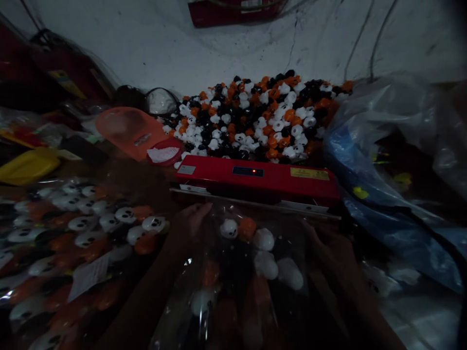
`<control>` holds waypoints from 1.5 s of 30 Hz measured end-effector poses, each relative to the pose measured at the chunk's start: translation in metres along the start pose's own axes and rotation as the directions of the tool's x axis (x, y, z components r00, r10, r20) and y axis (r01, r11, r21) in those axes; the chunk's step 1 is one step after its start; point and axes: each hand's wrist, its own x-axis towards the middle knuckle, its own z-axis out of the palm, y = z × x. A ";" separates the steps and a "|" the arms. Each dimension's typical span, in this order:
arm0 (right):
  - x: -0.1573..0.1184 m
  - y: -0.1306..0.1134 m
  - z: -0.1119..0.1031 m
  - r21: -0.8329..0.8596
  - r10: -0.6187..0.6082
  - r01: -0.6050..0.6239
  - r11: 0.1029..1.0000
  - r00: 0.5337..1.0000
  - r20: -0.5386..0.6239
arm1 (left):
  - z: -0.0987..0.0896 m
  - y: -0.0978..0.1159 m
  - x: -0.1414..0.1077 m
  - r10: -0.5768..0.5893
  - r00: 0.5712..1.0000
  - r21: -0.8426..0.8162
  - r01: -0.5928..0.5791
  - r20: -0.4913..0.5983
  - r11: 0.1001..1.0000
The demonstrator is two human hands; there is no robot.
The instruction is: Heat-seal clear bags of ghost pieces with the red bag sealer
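if our left hand [193, 216] and right hand [328, 243], gripping the bag [251, 262] below the sealer [255, 177], slip, toys [262, 238] could spill.

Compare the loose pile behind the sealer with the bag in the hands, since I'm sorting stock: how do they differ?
The pile lies loose and uncovered on the floor; the bag wraps its pieces in clear plastic. The pile is far larger; the bag holds only a few. The pile sits beyond the red sealer; the bag lies before it, between the left hand and right hand. Both hold white, orange and black pieces.
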 end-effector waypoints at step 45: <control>0.050 -0.117 0.015 -0.342 -0.507 0.757 0.557 0.636 0.581 | -0.012 0.021 0.002 0.094 0.953 0.355 0.015 -0.287 0.935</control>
